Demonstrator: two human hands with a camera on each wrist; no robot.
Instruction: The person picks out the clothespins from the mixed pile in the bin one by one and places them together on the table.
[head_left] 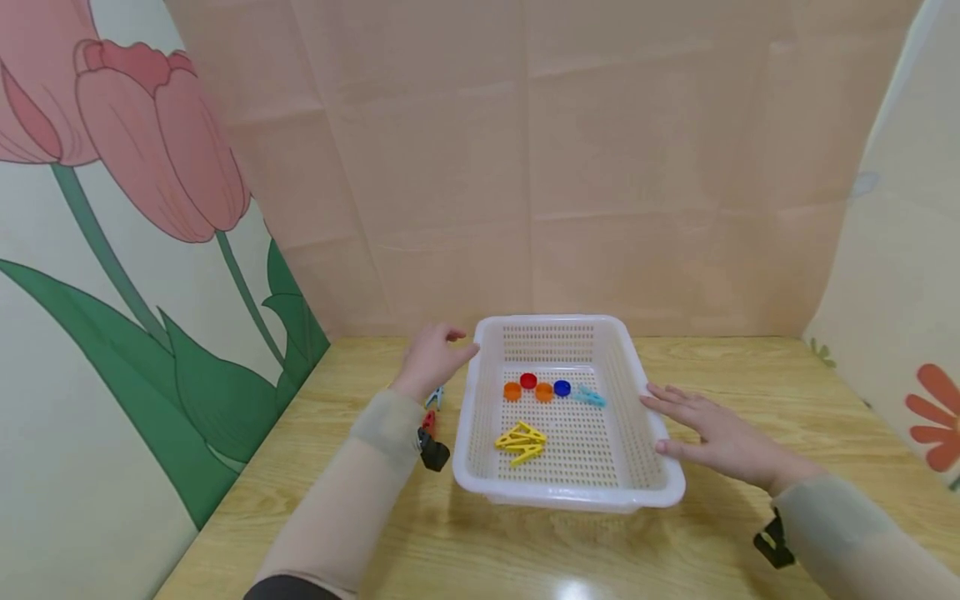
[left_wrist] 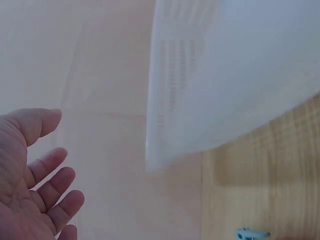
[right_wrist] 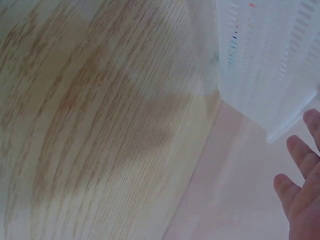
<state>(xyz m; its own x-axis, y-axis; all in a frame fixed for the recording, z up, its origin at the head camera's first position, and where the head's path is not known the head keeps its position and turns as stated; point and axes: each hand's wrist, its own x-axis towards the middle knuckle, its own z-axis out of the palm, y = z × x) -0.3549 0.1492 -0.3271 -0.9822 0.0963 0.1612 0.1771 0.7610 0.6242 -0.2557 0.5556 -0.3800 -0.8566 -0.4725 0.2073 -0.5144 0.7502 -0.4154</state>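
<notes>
A white plastic basket [head_left: 569, 495] with perforated walls stands on the table between my hands. Inside lie a red cap [head_left: 528, 381], orange caps [head_left: 512, 391], a blue cap [head_left: 562, 388], a light blue clothespin [head_left: 590, 397] and several yellow clothespins [head_left: 522, 437]. My left hand [head_left: 435, 364] is beside the far left rim, thumb toward it; the left wrist view shows its fingers loosely bent with nothing in them. My right hand [head_left: 708, 432] has its fingers spread, fingertips right at the right rim.
Left of the basket, partly behind my left forearm, a blue clothespin [head_left: 434, 397] and a red clothespin [head_left: 429, 422] lie on the wooden table [head_left: 315, 442]. A pinkish sheet [head_left: 570, 167] hangs behind the table. Walls with painted flowers flank both sides.
</notes>
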